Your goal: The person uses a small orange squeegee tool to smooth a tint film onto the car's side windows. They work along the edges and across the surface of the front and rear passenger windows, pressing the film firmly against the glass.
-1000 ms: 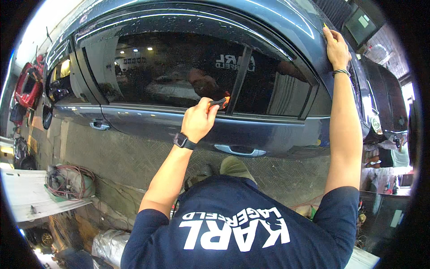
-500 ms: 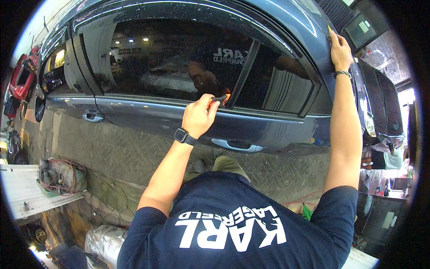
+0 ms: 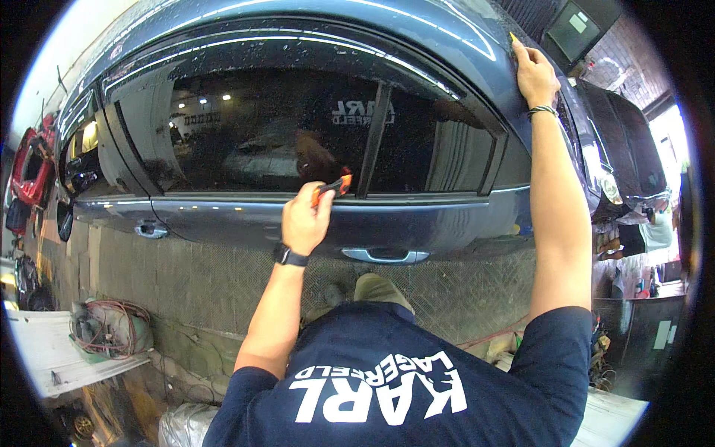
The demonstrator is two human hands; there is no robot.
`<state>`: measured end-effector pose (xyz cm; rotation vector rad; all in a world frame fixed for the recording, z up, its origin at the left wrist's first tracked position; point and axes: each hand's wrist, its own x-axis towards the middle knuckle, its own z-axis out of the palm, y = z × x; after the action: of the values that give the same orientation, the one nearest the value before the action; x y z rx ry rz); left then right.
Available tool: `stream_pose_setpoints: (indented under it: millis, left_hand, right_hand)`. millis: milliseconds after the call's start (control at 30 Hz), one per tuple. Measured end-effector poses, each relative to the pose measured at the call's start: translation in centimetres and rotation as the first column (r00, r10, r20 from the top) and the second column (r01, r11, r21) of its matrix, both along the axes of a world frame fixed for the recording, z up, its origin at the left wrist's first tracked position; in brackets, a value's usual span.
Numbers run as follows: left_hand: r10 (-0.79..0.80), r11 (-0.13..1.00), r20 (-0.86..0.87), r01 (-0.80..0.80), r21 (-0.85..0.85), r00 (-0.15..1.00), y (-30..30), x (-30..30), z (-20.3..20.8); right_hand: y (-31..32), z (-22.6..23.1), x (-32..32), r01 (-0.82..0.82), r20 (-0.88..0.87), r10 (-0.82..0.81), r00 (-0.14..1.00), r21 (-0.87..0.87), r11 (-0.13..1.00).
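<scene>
My left hand (image 3: 304, 223), with a dark watch on its wrist, is closed around an orange-and-black utility knife (image 3: 334, 189). Its orange end points up to the right, in front of the lower edge of the dark rear door window (image 3: 253, 141), just left of the divider bar. No blade can be made out. My right hand (image 3: 536, 78) reaches far right to the rear of the blue car (image 3: 253, 223). Between its fingers is a small yellow pointed piece (image 3: 514, 38), mostly hidden; what kind it is cannot be told.
Below the window are two door handles (image 3: 384, 255). A dark car (image 3: 622, 141) stands at the right, a red car (image 3: 33, 160) at the far left. Behind me on the left lies a machine with a coiled hose (image 3: 112, 328). Patterned plates cover the floor (image 3: 216, 276).
The view has shifted, so the car appears farther left and its door lower. My left hand has moved slightly left with the knife. My right hand keeps its hold on the yellow piece.
</scene>
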<state>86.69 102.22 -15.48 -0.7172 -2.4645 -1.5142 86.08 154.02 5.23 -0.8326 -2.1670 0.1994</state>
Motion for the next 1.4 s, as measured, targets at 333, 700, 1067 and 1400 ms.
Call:
stream_pose_setpoints:
  millis: [333,700,1067,1400]
  left_hand:
    - [-0.029,0.999,0.072,0.032,-0.037,0.997,0.9,-0.5,0.5]
    - [-0.014,1.000,0.006,0.014,0.001,1.000,-1.1,-2.7,1.0]
    - [0.012,1.000,0.016,-0.012,0.005,1.000,-3.6,-4.0,2.2]
    - [-0.018,1.000,0.027,0.018,0.015,0.999,-1.1,-2.8,3.1]
  right_hand:
    - [-0.2,0.3,-0.1,0.025,-0.005,-0.025,1.000,0.030,0.999]
    - [-0.1,0.0,0.1,0.038,-0.036,-0.037,0.999,0.032,0.999]
    - [-0.4,0.1,0.5,0.029,-0.067,-0.027,0.997,0.031,0.999]
    - [-0.6,-0.1,1.0,0.029,-0.112,-0.024,0.993,0.043,0.999]
